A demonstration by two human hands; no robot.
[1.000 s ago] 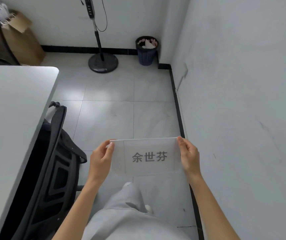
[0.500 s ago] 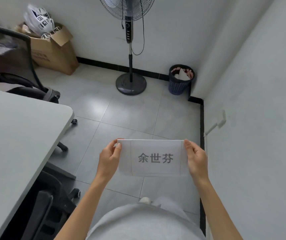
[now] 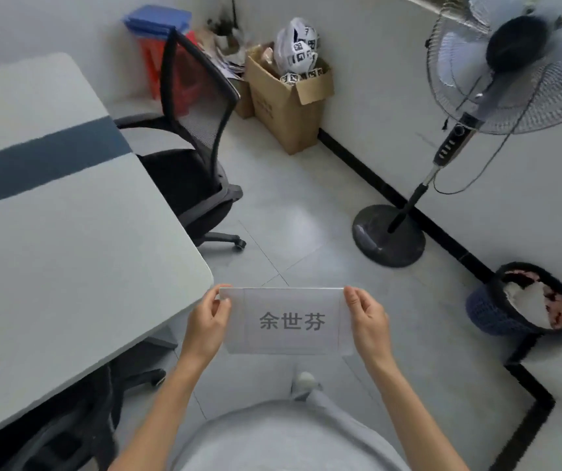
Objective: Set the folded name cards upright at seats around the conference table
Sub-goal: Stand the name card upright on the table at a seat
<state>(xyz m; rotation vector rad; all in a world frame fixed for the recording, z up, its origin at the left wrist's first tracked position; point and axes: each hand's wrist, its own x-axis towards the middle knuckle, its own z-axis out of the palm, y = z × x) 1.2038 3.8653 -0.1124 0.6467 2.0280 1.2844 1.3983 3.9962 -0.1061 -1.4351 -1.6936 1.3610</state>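
I hold one name card [image 3: 288, 321] in front of my body, above the floor, with both hands. My left hand [image 3: 206, 322] pinches its left edge and my right hand [image 3: 369, 319] pinches its right edge; the fingers [image 3: 352, 297] of each hand are curled around the short sides, with the thumbs on the printed face. The three printed characters face me. The card is not on the desk [image 3: 69, 232] yet; it hangs in the air just beside the rounded near corner of the desk.

I judge that I am in the carrying step: this card is picked up but not yet placed. A black mesh chair [image 3: 191, 137] stands at the far end of the desk, so that seat is probably the target, but I cannot be sure of this.

For the next move I think I must bring the card over the desk surface, in front of a seat. Then I open the fold so that the two lower edges stand apart, and lower it until both edges rest flat. I should release slowly, because light paper can fall over easily.
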